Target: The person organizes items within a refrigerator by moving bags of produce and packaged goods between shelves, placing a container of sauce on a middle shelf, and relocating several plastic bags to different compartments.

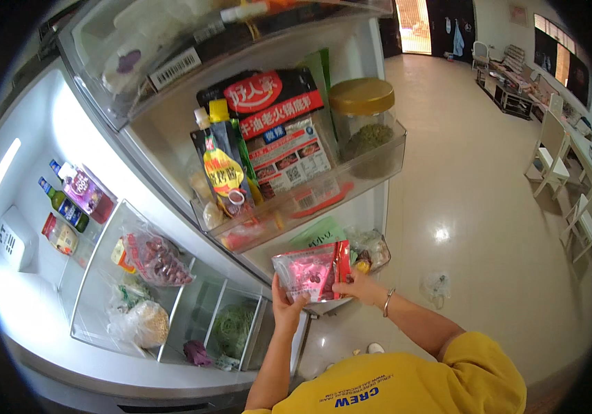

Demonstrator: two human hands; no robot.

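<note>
Between my two hands is a red and pink food pouch [310, 271] with a clear, shiny part, held in front of the lowest door bin. My left hand [289, 301] grips its lower left side, thumb across the front. At the right edge, the fingers of my right hand [361, 287] are closed on the red strip. Just behind the pouch, a green packet [319, 232] and a clear plastic bag of small items [370, 251] sit in the bin. Above, the middle door bin [323, 200] carries a black and red packet [279, 131], a sauce pouch [221, 169] and a gold-lidded jar [363, 114].
The fridge stands open on the left. Inside are a bag of dark red fruit [154, 255], a green bottle [67, 207], a jar [59, 234] and a drawer of greens [235, 326]. A plastic bag [436, 286] lies on the floor; white chairs [551, 162] stand at the right.
</note>
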